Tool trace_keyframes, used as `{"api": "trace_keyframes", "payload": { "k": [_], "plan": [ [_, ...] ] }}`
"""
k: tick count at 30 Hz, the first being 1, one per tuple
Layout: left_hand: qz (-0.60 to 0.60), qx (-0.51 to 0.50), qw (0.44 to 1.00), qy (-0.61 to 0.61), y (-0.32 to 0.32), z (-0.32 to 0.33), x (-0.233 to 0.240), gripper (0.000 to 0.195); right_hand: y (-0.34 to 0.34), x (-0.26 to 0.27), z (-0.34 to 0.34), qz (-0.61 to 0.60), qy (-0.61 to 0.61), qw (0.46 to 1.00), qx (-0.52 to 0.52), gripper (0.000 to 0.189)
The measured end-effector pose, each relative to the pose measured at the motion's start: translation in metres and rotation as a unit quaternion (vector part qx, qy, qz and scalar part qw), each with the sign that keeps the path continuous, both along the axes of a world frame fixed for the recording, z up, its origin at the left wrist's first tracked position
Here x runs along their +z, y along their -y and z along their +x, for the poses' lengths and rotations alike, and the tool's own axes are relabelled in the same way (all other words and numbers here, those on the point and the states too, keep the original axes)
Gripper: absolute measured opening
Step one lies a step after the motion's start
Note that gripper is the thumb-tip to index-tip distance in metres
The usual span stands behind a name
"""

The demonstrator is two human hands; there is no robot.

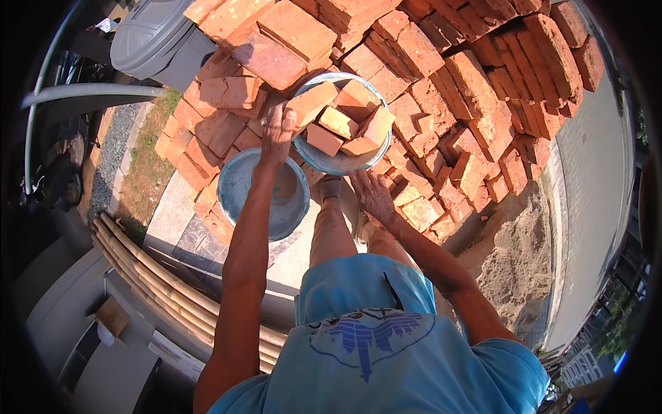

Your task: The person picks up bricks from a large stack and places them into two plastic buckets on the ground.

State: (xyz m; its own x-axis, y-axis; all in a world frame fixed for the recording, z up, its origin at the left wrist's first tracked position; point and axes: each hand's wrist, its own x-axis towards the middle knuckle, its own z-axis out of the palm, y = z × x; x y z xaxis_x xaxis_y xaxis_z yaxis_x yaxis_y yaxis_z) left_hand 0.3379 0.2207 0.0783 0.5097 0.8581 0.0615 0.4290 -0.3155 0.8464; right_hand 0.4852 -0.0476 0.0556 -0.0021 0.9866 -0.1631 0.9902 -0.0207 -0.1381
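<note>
My left hand (277,132) grips the near left end of an orange clay brick (313,102), which is tilted over the left rim of a round basin (336,164). Several other bricks (339,122) lie jumbled inside this basin. My right hand (371,194) is at the basin's near edge with its fingers apart and nothing in it; whether the fingertips touch the rim I cannot tell. A second round basin (264,194), grey-blue and without bricks, sits to the left beneath my left forearm.
A large uneven pile of clay bricks (424,103) surrounds the basins ahead and right. A grey lidded bin (155,39) stands far left. Bamboo poles (155,279) lie at lower left. Sand (517,253) is heaped right, beside a paved road (595,207).
</note>
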Motion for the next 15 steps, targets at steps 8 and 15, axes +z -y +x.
{"api": "trace_keyframes", "payload": {
  "k": [8,15],
  "plan": [
    [-0.196,0.085,0.977,0.008,0.021,-0.031,-0.02,0.064,-0.045,0.021,0.013,-0.018,-0.065,0.996,0.054,0.025],
    [-0.317,0.125,0.938,0.067,0.033,-0.022,-0.003,0.071,-0.033,0.004,0.008,0.016,-0.03,0.998,0.055,0.027]
  ]
}}
